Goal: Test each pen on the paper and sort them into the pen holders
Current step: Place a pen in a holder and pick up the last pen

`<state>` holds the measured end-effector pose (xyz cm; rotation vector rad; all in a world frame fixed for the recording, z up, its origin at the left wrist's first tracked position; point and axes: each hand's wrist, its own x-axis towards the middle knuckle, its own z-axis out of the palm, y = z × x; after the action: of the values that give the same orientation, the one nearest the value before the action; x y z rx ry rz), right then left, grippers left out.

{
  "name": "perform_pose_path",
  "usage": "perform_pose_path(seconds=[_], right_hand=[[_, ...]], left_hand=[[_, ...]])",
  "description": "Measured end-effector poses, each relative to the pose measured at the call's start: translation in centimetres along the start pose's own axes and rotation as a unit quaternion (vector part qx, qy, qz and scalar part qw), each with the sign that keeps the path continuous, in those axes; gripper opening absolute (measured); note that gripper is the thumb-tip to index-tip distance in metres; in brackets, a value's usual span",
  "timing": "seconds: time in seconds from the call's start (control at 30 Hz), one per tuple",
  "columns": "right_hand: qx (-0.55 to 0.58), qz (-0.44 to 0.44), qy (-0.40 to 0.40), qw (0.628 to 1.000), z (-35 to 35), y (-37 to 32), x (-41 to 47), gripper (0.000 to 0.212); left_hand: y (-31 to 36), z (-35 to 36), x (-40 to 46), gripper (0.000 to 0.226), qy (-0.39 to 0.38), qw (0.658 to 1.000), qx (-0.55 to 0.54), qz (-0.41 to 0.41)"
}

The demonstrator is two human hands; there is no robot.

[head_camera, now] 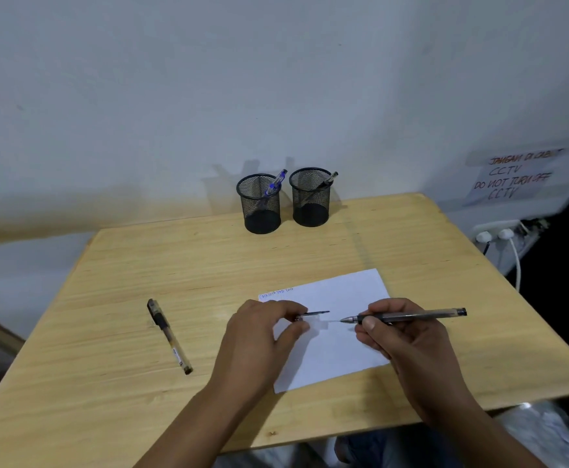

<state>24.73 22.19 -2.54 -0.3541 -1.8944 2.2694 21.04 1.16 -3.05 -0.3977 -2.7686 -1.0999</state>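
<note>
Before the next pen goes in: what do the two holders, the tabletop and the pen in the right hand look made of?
Left holder and right holder: black metal mesh by the look, since the pens inside show through the walls. Tabletop: pale wood or wood laminate, matte, with visible grain lines. Pen in the right hand: clear, probably plastic barrel, dark end plug.

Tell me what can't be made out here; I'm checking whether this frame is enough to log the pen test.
- Head view: cap in left hand, mostly hidden by the fingers.
- Writing on paper: too small to read.
- Whether the pen in right hand has marked: blurred at the tip.
- Pens in the holders: partly hidden by mesh.
</note>
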Motion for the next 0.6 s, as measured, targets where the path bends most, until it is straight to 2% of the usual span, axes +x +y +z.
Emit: perform_pose_path(seconds=[0.17,0.4,0.5,0.53,0.6], right_hand=[[0.018,-0.011,0.000,1.000,-0.3,0.0,-0.4,0.012],[-0.039,-0.014,0.003,0.999,-1.9,0.6,-1.3,0.011],[0.000,-0.001,0.022,1.000,-2.9,1.0,-1.6,0.012],[0.031,0.005,0.023,0.999,-3.3,1.1,-1.7,0.018],[0.076,0.011,0.012,0.997,-3.9,1.4,-2.0,0.041]], left_hand=[[1.6,1.2,-0.3,0.014,-0.008,0.999,-0.031,0.021],[3.5,2.9,-0.4,0.013,-0.046,0.996,-0.045,0.058],[4.4,3.5,-0.3,0.010,-0.054,0.994,-0.071,0.067],[4.7,3.8,-0.3,0.010,-0.055,0.993,-0.075,0.075],[5.4,4.4,-0.2,0.011,-0.062,0.991,-0.072,0.095]])
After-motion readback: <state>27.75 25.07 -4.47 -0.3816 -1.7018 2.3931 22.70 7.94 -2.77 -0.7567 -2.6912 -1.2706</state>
